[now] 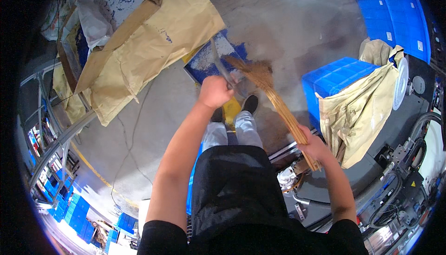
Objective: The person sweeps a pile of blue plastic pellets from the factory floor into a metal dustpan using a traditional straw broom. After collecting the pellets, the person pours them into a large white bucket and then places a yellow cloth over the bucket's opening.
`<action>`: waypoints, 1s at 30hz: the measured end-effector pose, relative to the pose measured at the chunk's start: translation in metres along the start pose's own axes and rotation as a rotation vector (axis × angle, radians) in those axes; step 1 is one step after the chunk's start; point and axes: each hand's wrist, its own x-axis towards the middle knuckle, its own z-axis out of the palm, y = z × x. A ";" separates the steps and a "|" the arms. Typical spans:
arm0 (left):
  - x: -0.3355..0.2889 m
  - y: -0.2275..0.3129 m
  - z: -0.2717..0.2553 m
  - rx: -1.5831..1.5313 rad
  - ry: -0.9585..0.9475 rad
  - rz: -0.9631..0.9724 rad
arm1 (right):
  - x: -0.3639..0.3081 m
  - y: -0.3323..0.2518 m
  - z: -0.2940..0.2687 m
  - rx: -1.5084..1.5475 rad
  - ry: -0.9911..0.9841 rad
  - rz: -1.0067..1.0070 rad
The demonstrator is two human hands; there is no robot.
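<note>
The right hand [317, 147] wraps the near end of a broom [281, 106], a good hold on something probably light and stiff, while the left hand [216, 91] clasps what looks like a dustpan [219, 63] by its handle.

You are standing in a workshop or factory hall, by the look of it: a bare grey floor [165, 92] with a yellow line [95, 171] at lower left, blue crates [76, 213] stacked near the lower-left rim, big blue bins [392, 22] at upper right, a metal frame [65, 139] along the left, and machinery [392, 156] with hoses [384, 177] and a warning triangle [413, 184] at lower right.
</note>
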 end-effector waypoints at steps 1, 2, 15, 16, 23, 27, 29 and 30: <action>-0.006 -0.001 -0.002 -0.024 0.005 -0.004 | -0.003 0.009 0.003 0.030 0.036 -0.021; -0.014 -0.001 -0.004 -0.047 0.010 -0.008 | -0.005 0.020 0.007 0.059 0.071 -0.043; -0.106 -0.041 -0.038 0.015 0.101 -0.006 | 0.091 -0.062 0.036 1.352 -0.008 0.116; -0.109 -0.046 -0.036 0.023 0.101 -0.014 | 0.105 -0.070 0.048 1.392 -0.035 0.116; -0.113 -0.045 -0.022 -0.029 0.117 -0.026 | 0.115 -0.166 0.108 1.746 -0.108 0.054; -0.115 -0.050 -0.026 0.008 0.067 -0.082 | 0.089 -0.157 0.096 1.846 -0.250 -0.033; -0.115 -0.052 -0.026 0.014 0.039 -0.090 | 0.074 -0.145 0.080 1.619 -0.221 -0.073; -0.115 -0.050 -0.026 0.017 0.025 -0.092 | 0.076 -0.140 0.067 1.467 -0.136 -0.062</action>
